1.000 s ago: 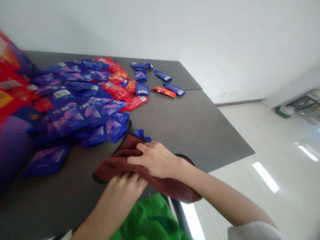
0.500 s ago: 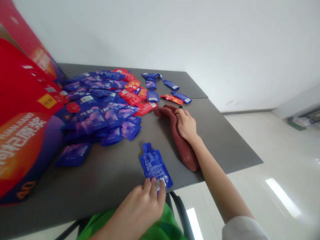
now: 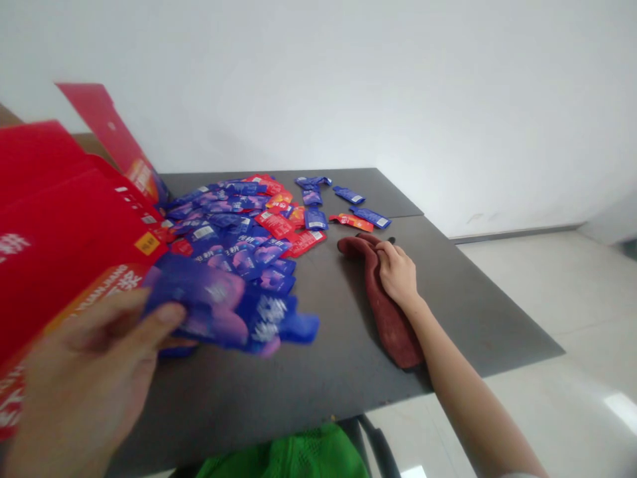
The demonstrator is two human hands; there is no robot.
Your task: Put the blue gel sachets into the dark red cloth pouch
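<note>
My left hand (image 3: 94,368) is closed on one end of a blue and purple spouted pouch (image 3: 213,305), pinched between thumb and fingers. The pouch is raised in front of the red box, its spout pointing right, slightly blurred. Over on the right, my right hand (image 3: 398,273) grips the folded middle of a reddish-brown cloth (image 3: 393,338) lying on the grey table (image 3: 293,378). Some of its fingertips are hidden in the fold. Beyond the held pouch lies a heap of blue and red pouches (image 3: 239,229).
A large open red box (image 3: 74,219) stands at the left, flaps up. Several loose blue pouches (image 3: 371,217) and an orange-red pouch (image 3: 352,222) lie at the back right. A white wall (image 3: 298,79) rises behind. Green cloth (image 3: 293,455) shows below the near table edge.
My left hand has lifted the pouch off the table, carried it left toward the red box and turned its purple printed side up. My right hand stays on the cloth. The view has shifted.
</note>
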